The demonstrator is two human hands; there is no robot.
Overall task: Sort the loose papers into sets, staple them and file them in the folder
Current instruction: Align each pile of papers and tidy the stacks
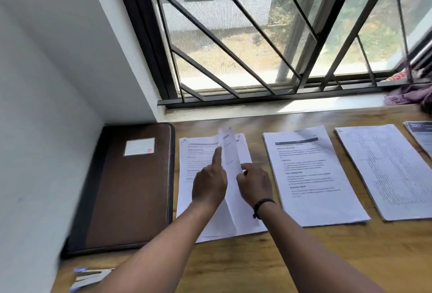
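Observation:
A brown folder (131, 187) lies closed at the left of the wooden table. Beside it lies a pile of printed papers (196, 152). One sheet (230, 152) stands lifted on edge above this pile, held between both hands. My left hand (210, 182) has its index finger stretched up against the sheet's left side, the other fingers curled. My right hand (254, 184) pinches the sheet's right edge. Two more paper sets lie to the right, one in the middle (311, 175) and one further right (388, 171). A stapler (91, 277) lies at the front left.
A darker printed booklet (420, 136) pokes in at the right edge. Purple cloth (411, 94) lies on the window sill at the far right. A barred window (257, 35) runs behind the table, a white wall (46, 82) stands at left.

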